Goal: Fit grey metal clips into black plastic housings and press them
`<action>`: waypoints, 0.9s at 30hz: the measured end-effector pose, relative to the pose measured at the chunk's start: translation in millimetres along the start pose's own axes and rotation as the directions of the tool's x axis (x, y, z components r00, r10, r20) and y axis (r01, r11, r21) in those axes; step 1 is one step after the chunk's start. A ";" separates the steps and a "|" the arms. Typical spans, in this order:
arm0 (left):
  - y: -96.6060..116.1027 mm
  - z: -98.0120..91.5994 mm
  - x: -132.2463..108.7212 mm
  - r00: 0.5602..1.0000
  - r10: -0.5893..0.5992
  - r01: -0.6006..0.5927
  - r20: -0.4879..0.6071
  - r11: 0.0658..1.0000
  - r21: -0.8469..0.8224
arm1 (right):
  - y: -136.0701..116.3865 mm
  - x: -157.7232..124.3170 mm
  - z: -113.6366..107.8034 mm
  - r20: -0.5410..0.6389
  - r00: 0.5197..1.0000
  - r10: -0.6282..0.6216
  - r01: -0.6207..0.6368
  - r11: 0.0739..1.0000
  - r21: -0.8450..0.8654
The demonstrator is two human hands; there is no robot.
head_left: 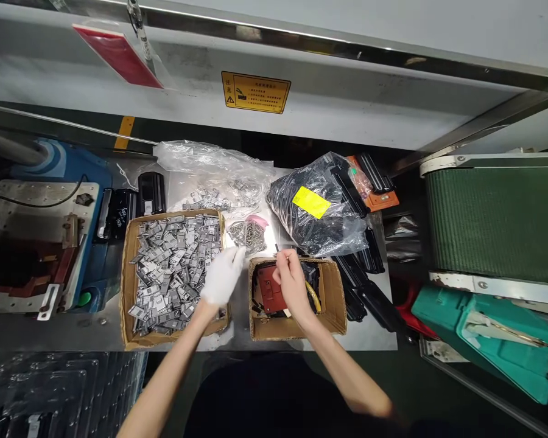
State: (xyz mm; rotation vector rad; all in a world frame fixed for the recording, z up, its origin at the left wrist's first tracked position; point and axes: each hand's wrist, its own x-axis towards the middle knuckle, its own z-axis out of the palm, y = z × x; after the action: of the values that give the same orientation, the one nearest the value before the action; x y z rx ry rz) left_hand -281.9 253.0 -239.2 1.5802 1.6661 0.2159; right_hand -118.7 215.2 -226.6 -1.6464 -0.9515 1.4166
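My left hand point(223, 275) wears a white glove and hovers over the right edge of a cardboard box of small silver metal parts point(171, 267). Its fingers are curled together; whether they hold a part is hidden. My bare right hand point(291, 281) is closed in a pinch on a thin dark pin-like thing above a smaller cardboard box point(333, 298). That box holds a red block point(265, 286) and dark parts with a yellow piece.
A clear bag of silver parts point(214, 173) and a black bag with a yellow label point(317, 207) lie behind the boxes. Black plastic bars point(360, 286) lie to the right. A blue machine point(50, 225) stands left, a green conveyor belt point(493, 213) and teal case point(493, 334) right.
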 end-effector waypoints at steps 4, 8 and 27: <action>-9.0 16.4 83.7 0.982 -0.128 0.086 0.137 0.957 0.277 | 23.5 -6.7 -27.1 -0.026 0.995 0.092 -0.092 0.996 0.001; 0.7 25.6 124.6 0.967 -0.198 0.116 0.158 0.900 0.419 | 42.0 -26.7 -54.7 -0.032 0.985 0.172 -0.171 0.985 0.034; 19.1 80.0 -112.2 0.759 0.434 -0.613 0.486 0.727 0.309 | 73.4 -102.7 -75.6 0.483 0.826 0.290 -0.393 0.911 0.126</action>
State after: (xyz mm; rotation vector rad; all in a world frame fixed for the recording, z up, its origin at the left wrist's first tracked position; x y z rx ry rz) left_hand -228.7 124.6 -231.8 2.2785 0.9451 -0.2093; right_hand -50.4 85.4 -239.9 -1.3865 -0.7217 2.1452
